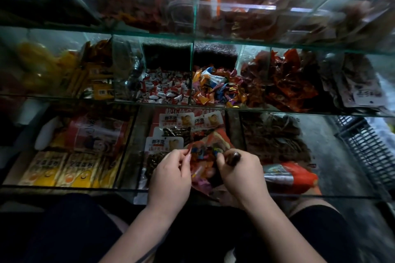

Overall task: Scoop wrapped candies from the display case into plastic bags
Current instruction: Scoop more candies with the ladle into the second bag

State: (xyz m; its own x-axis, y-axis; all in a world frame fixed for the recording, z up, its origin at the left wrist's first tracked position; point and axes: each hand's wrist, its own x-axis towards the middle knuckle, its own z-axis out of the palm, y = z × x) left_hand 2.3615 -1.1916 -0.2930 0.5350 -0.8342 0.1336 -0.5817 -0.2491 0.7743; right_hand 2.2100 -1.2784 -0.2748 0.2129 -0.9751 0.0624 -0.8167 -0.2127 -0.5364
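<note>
Holding the plastic bag (218, 137) open btwn both hands, we look mid-fill, maybe checking the load. Left hand (171, 168) pinches the bag's left edge and right hand (239, 168) grips the right edge w/ curled fingers. They're near each other, the bag's mouth between. It hangs low over the bottom row of the display case (85, 98). Thin, reddish, crinkly film w/ a few multicolour wrapped candies (203, 152) inside. Next, prob. one hand frees up and reaches the mixed candy bin (215, 87) w/o the mouth collapsing.
</note>
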